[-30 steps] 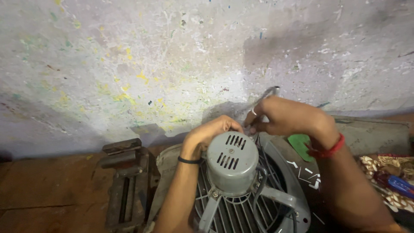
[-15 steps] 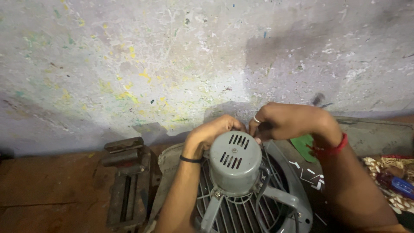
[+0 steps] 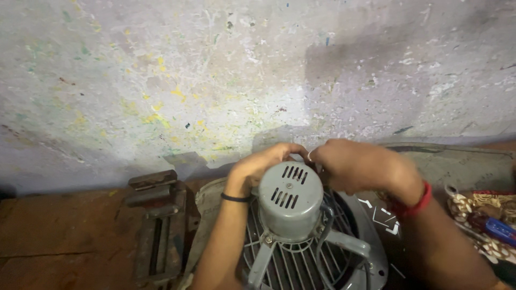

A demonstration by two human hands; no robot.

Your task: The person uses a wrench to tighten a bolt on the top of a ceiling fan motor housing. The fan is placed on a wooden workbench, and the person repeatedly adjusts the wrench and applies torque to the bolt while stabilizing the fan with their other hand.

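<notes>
Both hands, left hand [image 3: 262,164] and right hand [image 3: 359,165], curl closed behind the grey fan motor [image 3: 290,200], fingers meeting there; what they pinch is hidden. An iron vise [image 3: 157,225] stands left.

Grey vented fan motor [image 3: 290,201], upright on grey grille [image 3: 293,266], centre foreground

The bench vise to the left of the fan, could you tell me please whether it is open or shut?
Open: the bench vise shows a dark gap between its two blocks, with nothing clamped between them.
</notes>
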